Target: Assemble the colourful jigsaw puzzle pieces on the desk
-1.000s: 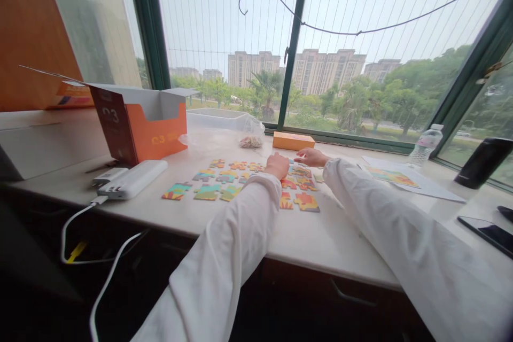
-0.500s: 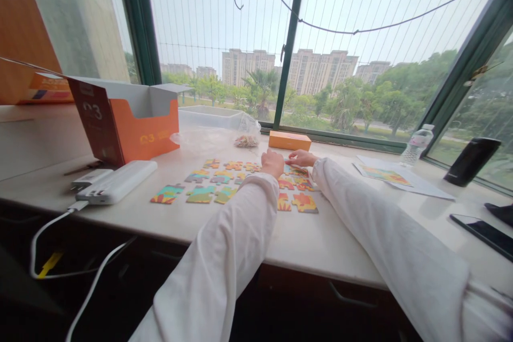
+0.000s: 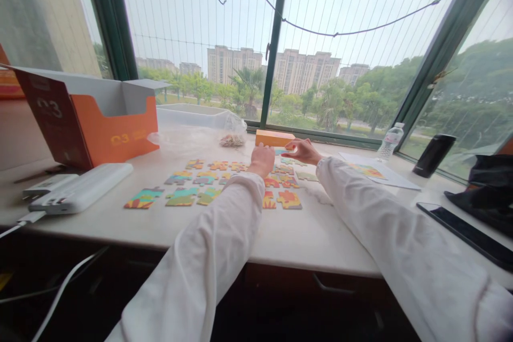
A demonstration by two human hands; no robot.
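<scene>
Head view: I sort puzzle pieces (image 3: 181, 199); left hand (image 3: 262, 159) fisted, right hand (image 3: 301, 150) pinches, seemingly a far piece, next needing its slot

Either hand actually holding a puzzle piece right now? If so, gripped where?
Cannot be told. The left hand is curled over the puzzle pieces, and the right hand reaches flat beside the orange box; any grip is hidden or too small to see.
</scene>
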